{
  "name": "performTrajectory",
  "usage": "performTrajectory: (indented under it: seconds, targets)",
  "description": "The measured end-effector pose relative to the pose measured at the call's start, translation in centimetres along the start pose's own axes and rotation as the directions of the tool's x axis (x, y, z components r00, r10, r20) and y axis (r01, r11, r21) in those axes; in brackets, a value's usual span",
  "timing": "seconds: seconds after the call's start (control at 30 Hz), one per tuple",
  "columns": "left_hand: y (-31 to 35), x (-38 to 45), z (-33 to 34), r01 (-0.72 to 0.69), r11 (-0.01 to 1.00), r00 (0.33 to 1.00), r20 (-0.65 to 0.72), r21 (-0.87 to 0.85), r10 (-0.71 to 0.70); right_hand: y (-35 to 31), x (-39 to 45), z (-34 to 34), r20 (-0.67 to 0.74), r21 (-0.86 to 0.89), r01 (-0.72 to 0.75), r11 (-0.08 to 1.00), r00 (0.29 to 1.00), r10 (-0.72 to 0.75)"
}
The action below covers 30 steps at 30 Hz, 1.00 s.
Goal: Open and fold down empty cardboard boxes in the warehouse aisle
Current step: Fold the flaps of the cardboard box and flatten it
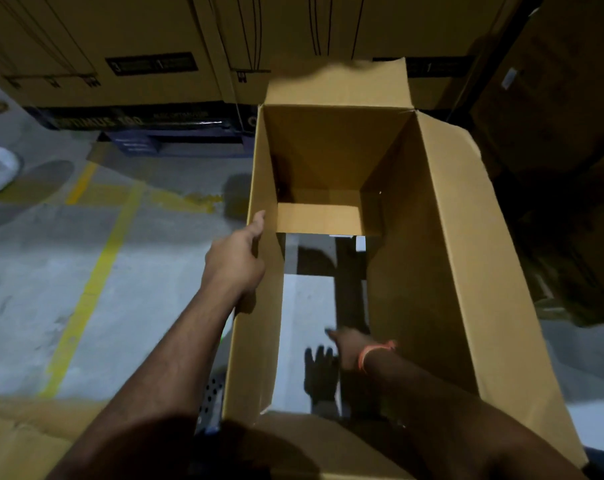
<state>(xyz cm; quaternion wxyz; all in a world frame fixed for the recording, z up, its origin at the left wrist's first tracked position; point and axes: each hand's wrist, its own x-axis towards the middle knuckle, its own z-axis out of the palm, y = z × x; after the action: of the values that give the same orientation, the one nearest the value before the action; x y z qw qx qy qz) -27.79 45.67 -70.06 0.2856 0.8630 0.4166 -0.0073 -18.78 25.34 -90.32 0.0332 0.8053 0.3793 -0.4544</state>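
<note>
Ahead of us a wall of stacked cartons on a dark pallet closes off the grey floor with its yellow lines, and flat cardboard lies at lower left. The box stands open in the middle, top flaps out, bottom partly open so the floor shows through. Our left hand grips its left wall, while our right hand, an orange band at the wrist, reaches inside with fingers spread, grasping nothing.
</note>
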Motion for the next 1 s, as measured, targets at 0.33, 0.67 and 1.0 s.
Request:
performTrajectory:
  seconds: [0.33,0.67,1.0]
  targets:
    - [0.5,0.2,-2.3,-0.046,0.997,0.998,-0.045,0.061,0.049,-1.0,5.6,-16.4,-0.573,-0.065,-0.122,0.99,0.817,0.063]
    - [0.6,4.8,-1.1,-0.02,1.0,0.993,-0.113,-0.007,0.019,-2.3,4.7,-13.4,-0.056,-0.085,-0.033,0.996,0.998,0.028]
    - [-1.4,3.8,3.3,-0.103,0.981,0.994,0.005,-0.161,0.106,0.6,-15.0,-15.4,-0.559,-0.132,0.212,0.968,0.791,-0.25]
